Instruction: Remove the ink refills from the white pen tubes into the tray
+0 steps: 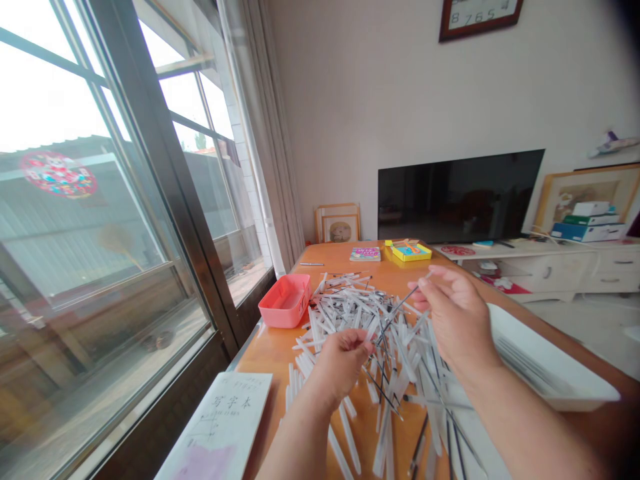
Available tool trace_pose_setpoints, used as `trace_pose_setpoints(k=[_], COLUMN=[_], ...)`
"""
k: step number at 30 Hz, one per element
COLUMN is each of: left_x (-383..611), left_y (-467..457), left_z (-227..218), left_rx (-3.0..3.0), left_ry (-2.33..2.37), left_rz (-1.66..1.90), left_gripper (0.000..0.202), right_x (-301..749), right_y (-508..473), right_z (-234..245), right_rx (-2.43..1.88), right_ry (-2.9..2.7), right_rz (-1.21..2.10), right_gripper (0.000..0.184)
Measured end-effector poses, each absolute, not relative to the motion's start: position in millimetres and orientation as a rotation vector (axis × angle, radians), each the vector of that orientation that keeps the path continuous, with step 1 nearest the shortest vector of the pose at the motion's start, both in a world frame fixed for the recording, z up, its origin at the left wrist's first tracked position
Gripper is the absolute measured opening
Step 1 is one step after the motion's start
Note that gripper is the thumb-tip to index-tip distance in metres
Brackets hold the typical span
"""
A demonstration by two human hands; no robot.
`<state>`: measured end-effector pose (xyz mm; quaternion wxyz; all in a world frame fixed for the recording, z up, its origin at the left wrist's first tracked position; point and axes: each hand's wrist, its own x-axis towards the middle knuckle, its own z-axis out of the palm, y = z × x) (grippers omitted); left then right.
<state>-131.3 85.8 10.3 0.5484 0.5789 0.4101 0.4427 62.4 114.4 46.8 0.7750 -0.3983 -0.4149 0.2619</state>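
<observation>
A large heap of white pen barrels and thin dark refills (370,320) covers the orange wooden table (345,257). My left hand (340,363) is closed in a loose fist over the near part of the heap, gripping a white pen barrel at its fingertips. My right hand (455,313) is raised above the heap on the right and pinches a thin dark pen refill (400,307), which slants down and left to the left hand's fingers.
A pink plastic box (286,301) sits at the table's left edge by the window. A white exercise book (220,427) lies near me on the left, a white tray (545,363) on the right. Two small colourful boxes (410,251) rest at the far end.
</observation>
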Motion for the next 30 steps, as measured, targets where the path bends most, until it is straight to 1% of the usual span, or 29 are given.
trace_pose_setpoints(k=[4, 9, 19, 25, 30], left_x=[-130, -130, -131, -132, -134], left_y=[87, 89, 87, 86, 87], left_z=[8, 4, 5, 11, 11], left_rx=[1.402, 1.395, 1.405, 1.404, 1.345], left_ry=[0.958, 0.965, 0.964, 0.913, 0.953], left_rz=[1.012, 0.993, 0.992, 0.978, 1.053], left_gripper=[0.025, 0.031, 0.026, 0.027, 0.024], right_x=[59, 57, 53, 47, 45], right_y=[111, 109, 106, 105, 106], right_z=[50, 51, 46, 39, 34], right_rx=[-0.842, -0.863, -0.942, -1.066, -1.215], right_ry=[-0.907, -0.933, -1.023, -1.139, -1.297], right_rz=[0.515, 0.527, 0.603, 0.665, 0.629], right_gripper=[0.042, 0.043, 0.042, 0.036, 0.039])
